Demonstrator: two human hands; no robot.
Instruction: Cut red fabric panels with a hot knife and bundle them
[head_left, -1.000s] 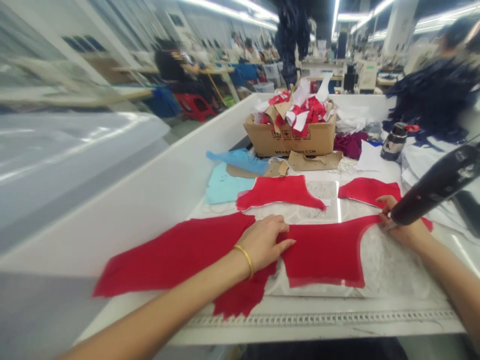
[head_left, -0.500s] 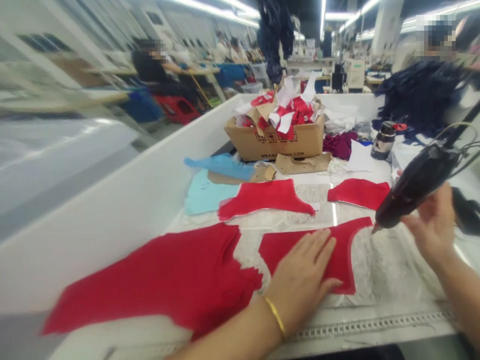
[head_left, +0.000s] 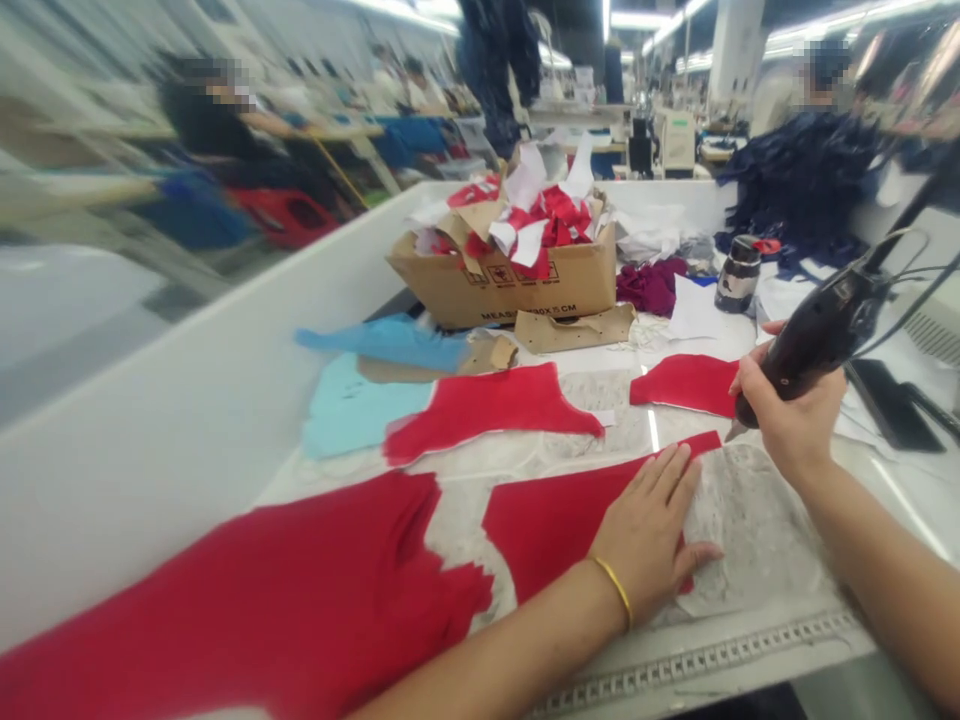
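My left hand (head_left: 652,520) lies flat with fingers stretched out on a cut red fabric piece (head_left: 555,520) on the table. My right hand (head_left: 795,420) grips a black corded tool (head_left: 817,320) with a narrow pointed tip, whose exact kind I cannot make out. That tip sits close to the upper right corner of the red piece, and I cannot tell whether it touches. A larger heap of red fabric (head_left: 285,580) spreads over the left side. Farther back lie two more red pieces, one in the middle (head_left: 495,405) and one on the right (head_left: 682,383).
A cardboard box (head_left: 510,290) full of red and white scraps stands at the back. Blue sheets (head_left: 367,400), a dark jar (head_left: 739,275) and a black phone-like slab (head_left: 892,400) surround the work. A tape measure (head_left: 697,660) runs along the front edge. Co-workers sit beyond.
My left hand has slid up and right across the red piece. My right hand now wraps the tool lower down, near its tip. The whole view has shifted.
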